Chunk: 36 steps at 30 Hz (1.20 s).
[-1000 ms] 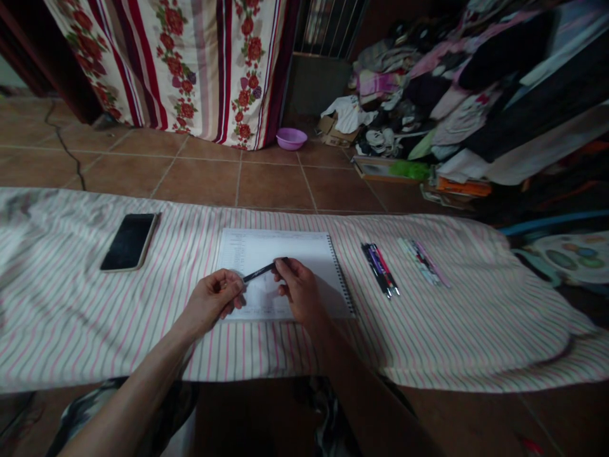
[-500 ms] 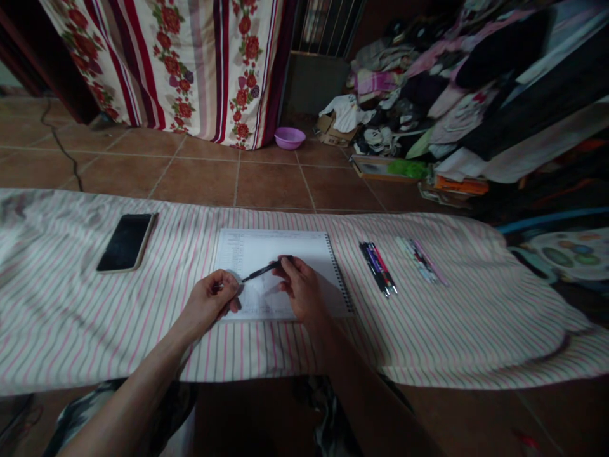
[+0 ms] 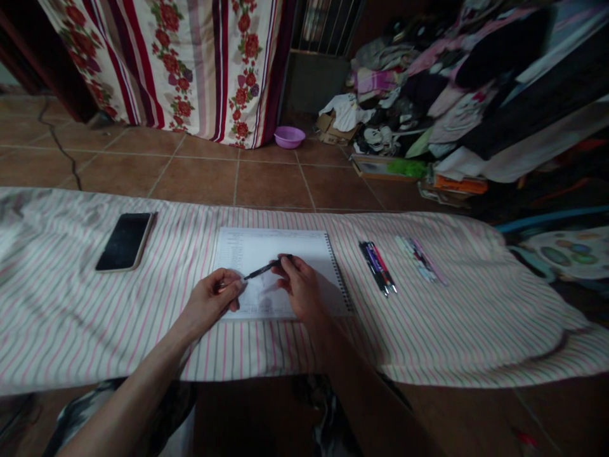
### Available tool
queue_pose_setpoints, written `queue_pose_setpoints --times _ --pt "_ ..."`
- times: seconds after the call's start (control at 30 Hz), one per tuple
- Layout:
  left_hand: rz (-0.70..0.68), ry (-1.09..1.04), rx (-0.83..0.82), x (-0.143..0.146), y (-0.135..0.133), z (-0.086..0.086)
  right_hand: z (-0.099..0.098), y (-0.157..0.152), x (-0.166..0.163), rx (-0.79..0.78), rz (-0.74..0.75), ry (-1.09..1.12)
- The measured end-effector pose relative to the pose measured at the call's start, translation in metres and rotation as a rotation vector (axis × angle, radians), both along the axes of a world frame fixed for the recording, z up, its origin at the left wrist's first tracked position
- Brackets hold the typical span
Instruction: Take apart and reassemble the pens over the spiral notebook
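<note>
A dark pen [image 3: 263, 269] is held between both hands over a white spiral notebook [image 3: 304, 244] lying on a striped cloth [image 3: 71, 311]. My right hand [image 3: 299, 287] pinches the pen's upper end with curled fingers. My left hand [image 3: 214, 299] is closed at the pen's lower end, near the notebook's left edge. Both forearms reach in from below.
A black phone [image 3: 125, 241] lies on the cloth to the left. Several pens [image 3: 378, 267] and a patterned strip [image 3: 421, 259] lie right of the notebook. Beyond are tiled floor, a floral curtain [image 3: 190, 63], a purple bowl [image 3: 290, 136] and piled clothes [image 3: 428, 89].
Both hands and the pen stay almost where they were. The view has shifted slightly; the left hand's fingers sit a little closer to the pen's end.
</note>
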<state>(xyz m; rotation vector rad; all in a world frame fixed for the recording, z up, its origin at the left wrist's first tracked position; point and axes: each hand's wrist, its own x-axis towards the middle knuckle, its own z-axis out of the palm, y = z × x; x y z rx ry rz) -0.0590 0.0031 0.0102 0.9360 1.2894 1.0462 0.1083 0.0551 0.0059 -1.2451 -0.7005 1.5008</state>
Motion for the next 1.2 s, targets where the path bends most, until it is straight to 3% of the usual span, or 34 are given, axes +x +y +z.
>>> queue_pose_setpoints --times 0.33,0.53,0.8,1.2 --pt "0.037 0.039 0.019 0.001 -0.001 -0.015 -0.001 -0.002 -0.003 0.033 0.058 0.014" --pt "0.047 0.168 0.039 -0.001 -0.002 -0.012 -0.002 0.001 0.000 0.017 -0.009 0.032" --pt "0.064 0.135 0.054 -0.005 -0.005 -0.016 -0.001 0.001 0.002 0.041 -0.018 0.003" --pt "0.054 0.190 0.060 -0.012 -0.013 0.004 0.006 -0.002 -0.007 0.022 -0.022 0.032"
